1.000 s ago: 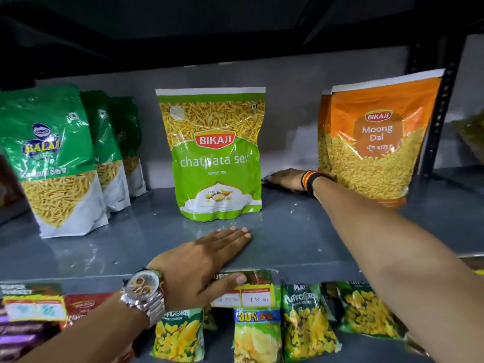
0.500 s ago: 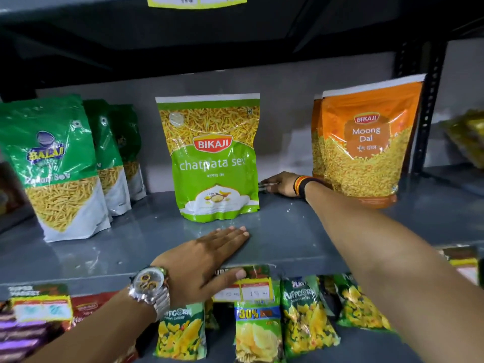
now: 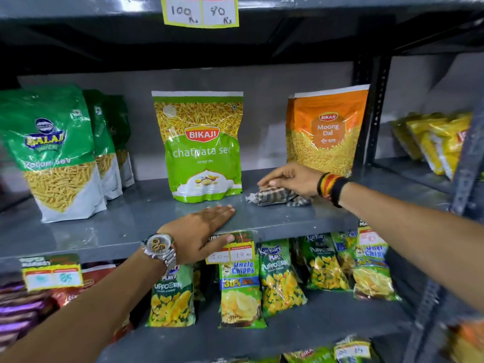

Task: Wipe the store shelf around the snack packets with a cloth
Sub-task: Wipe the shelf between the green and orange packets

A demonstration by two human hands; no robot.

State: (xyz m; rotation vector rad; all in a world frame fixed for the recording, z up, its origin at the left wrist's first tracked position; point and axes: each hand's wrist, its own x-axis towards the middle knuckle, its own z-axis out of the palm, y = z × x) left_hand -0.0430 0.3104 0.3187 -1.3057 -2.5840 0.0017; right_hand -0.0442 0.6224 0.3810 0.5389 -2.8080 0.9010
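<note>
A crumpled striped grey-and-white cloth (image 3: 277, 196) is laid lengthwise left to right on the grey metal shelf (image 3: 104, 226), partly hidden beneath the right hand (image 3: 293, 179), fingers curled over it; the left hand (image 3: 199, 231) is pressed flat, fingers released.

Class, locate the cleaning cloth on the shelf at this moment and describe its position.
In the head view, the cloth lies bunched on the grey shelf, right of centre, under the right hand, between the chatpata sev packet and the Moong Dal packet.

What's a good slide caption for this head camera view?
Right hand wiping shelf with cloth beside chatpata sev packet; left hand flat.
</note>
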